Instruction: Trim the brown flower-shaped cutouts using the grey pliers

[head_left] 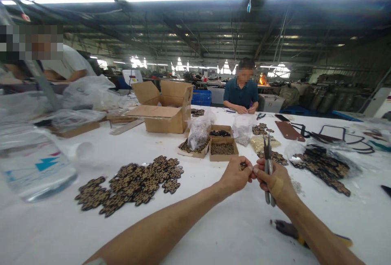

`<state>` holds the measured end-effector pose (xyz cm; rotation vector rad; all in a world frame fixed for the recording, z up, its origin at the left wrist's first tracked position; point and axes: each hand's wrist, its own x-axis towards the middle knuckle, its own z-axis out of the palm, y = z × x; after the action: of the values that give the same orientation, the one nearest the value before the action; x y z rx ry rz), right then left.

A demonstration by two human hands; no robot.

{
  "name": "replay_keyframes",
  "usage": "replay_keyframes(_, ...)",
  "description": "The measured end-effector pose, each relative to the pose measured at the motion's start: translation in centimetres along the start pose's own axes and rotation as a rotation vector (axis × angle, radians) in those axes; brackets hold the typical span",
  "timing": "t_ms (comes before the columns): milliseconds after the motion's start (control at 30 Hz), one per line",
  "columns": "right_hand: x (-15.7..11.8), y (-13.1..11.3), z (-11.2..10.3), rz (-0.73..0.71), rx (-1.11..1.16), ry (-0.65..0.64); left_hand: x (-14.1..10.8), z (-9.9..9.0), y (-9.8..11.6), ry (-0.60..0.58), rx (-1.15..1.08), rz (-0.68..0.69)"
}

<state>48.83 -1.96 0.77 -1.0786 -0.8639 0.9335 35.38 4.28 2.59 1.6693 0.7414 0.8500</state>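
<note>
My left hand (236,174) is closed, pinching a small flower-shaped patterned piece (243,166) that mostly hides behind the fingers. Right beside it, fingertips almost touching, my right hand (279,181) is wrapped around grey-handled long-nose pliers (268,155) that point upward. Whatever lies between the meeting fingertips is too small to make out. A loose pile of brown-and-black flower-shaped pieces (137,183) spreads over the white table (171,224) to the left. Below my right forearm lies a dark tool with yellow on its handle (287,229).
Past my hands stand a carton of small brass-coloured parts (222,149), another carton of dark parts (220,131) and plastic bags (198,132). An open cardboard box (165,110) is behind. A clear bottle (36,167) stands left. Across the table sits a co-worker (241,89).
</note>
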Motion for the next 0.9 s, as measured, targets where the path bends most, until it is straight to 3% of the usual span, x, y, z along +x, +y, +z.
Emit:
replay_keyframes(267,0.3,-0.1,-1.4,-0.025,-0.202,-0.058,-0.1,-0.3,0.0,-0.029,0.010,-0.059)
replay_keyframes(500,0.2,-1.6,-2.5,-0.007,-0.368,-0.197,-0.3,-0.7,0.3,-0.034,0.058,0.013)
replay_keyframes(700,-0.1,-1.7,-2.3,0.035,-0.265,-0.197,-0.4,-0.4,-0.1,0.006,-0.027,0.017)
replay_keyframes(900,0.1,-1.4,-1.6,0.051,-0.159,-0.136,0.0,-0.3,-0.6,0.050,-0.258,-0.076)
